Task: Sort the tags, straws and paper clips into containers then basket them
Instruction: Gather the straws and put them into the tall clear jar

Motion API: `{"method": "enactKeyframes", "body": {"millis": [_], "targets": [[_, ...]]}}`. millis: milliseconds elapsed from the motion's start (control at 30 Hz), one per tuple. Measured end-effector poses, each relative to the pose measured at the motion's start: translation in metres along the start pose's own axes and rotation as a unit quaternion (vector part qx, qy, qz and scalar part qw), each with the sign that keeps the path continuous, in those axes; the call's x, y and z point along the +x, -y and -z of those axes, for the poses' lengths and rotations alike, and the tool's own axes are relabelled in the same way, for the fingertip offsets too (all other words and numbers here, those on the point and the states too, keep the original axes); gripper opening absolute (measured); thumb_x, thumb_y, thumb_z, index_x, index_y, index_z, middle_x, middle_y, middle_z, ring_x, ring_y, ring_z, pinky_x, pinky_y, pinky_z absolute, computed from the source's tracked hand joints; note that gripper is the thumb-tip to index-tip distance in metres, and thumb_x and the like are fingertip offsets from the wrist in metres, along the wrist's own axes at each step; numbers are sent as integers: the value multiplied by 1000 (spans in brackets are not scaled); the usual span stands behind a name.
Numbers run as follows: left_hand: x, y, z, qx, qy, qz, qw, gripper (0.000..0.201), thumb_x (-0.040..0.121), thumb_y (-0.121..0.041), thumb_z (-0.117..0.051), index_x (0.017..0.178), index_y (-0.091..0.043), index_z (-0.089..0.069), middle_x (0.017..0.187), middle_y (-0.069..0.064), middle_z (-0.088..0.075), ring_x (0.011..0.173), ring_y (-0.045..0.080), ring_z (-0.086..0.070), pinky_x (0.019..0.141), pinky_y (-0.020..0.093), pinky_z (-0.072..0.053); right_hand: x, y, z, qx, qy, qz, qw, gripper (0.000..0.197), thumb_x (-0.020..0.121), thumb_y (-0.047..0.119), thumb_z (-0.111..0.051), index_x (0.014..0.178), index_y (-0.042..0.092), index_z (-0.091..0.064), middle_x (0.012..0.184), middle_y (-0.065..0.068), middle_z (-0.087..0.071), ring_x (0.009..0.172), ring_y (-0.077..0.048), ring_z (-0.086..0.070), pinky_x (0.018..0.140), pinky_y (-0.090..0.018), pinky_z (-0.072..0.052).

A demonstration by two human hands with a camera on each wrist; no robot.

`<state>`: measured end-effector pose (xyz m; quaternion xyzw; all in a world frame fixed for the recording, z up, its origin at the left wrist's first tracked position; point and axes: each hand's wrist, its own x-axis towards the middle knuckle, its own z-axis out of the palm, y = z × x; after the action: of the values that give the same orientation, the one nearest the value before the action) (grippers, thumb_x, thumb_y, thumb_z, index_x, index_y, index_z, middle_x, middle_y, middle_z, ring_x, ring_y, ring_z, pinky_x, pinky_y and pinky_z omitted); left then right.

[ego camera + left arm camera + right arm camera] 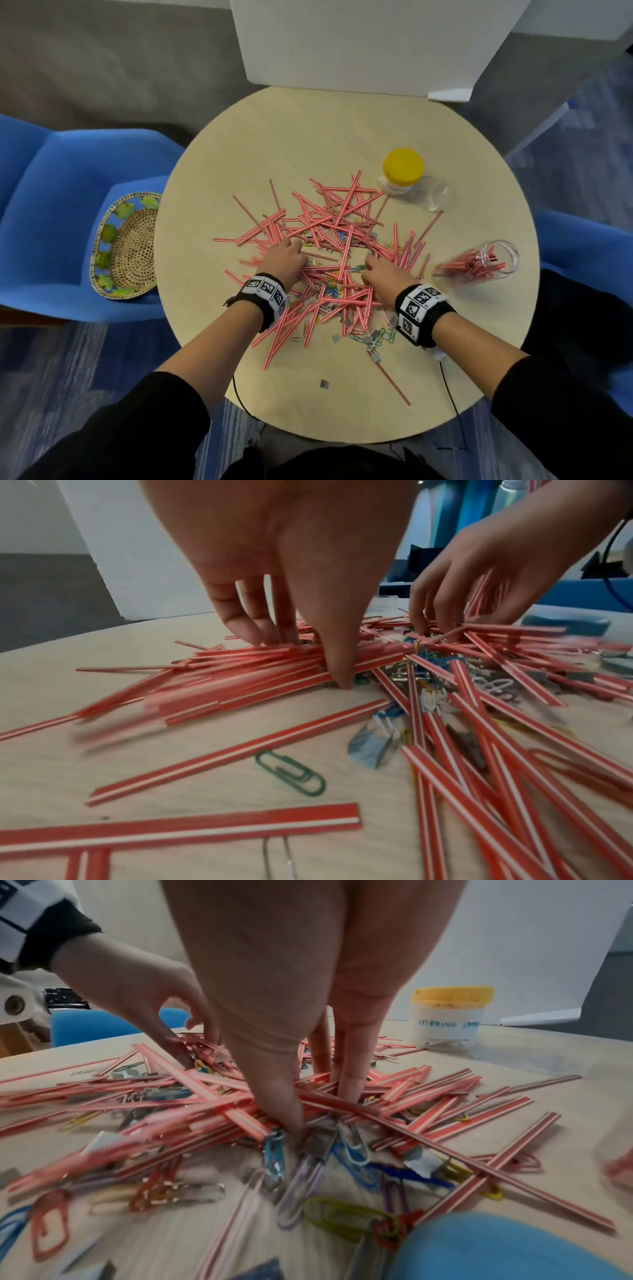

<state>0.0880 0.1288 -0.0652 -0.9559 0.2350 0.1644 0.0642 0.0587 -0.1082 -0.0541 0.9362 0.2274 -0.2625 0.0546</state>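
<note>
Head view: sorting is underway at a round table (342,137), w/ red-striped straws (329,219) heaped mid-table over coloured paper clips (373,337) and small grey tags (324,384). Left hand (286,255) and right hand (380,272) both reach into the pile. A clear jar (479,262) lying on its side at right already has some straws in it; a yellow-lidded jar (402,173) stands beyond the pile; the woven basket (125,245) waits on a blue chair, off the table. Step in hand looks like gathering straws; next move likely calls for bunching them parallel, then feeding them into the jar's mouth.

Left wrist view: left hand (291,574) has fingers (240,618) and thumb closing on a bundle of straws (240,685), apparently pinching it. A green paper clip (291,772) lies loose nearby.

Right wrist view: right hand (291,1001) pushes nearly straight fingers (352,1053) and thumb down into crossed straws (428,1096); whether anything is actually gripped, can't tell.
</note>
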Motion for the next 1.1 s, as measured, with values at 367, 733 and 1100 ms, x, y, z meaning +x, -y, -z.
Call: {"method": "enactKeyframes", "body": {"millis": [367,733,1100], "targets": [[9,10,12,-91,20,-5,996,21,89,-30,-68,104,-16,-69,91,1,-68,90,19,-60,81,31,-53,4,-14,26,-9,-7,28,1000,13,97,10,-56,98,12,-68,87,-3,-64,84,-22,-63,73,-28,-51],[22,20,33,-207,-104,1,973,30,96,-34,-55,98,-9,-71,81,2,-59,77,19,-51,71,28,-41,10,-43,44,153,-125,9,980,24,100,25,-49,106,15,-69,91,-5,-65,86,-22,-56,80,-40,-50],[37,14,51,-347,-276,113,889,31,103,-28,-37,85,-13,-58,97,3,-59,95,23,-46,83,41,-37,6,-48,55,434,-276,-77,854,24,105,25,-39,97,13,-58,78,6,-65,69,-5,-59,70,-28,-45]]}}
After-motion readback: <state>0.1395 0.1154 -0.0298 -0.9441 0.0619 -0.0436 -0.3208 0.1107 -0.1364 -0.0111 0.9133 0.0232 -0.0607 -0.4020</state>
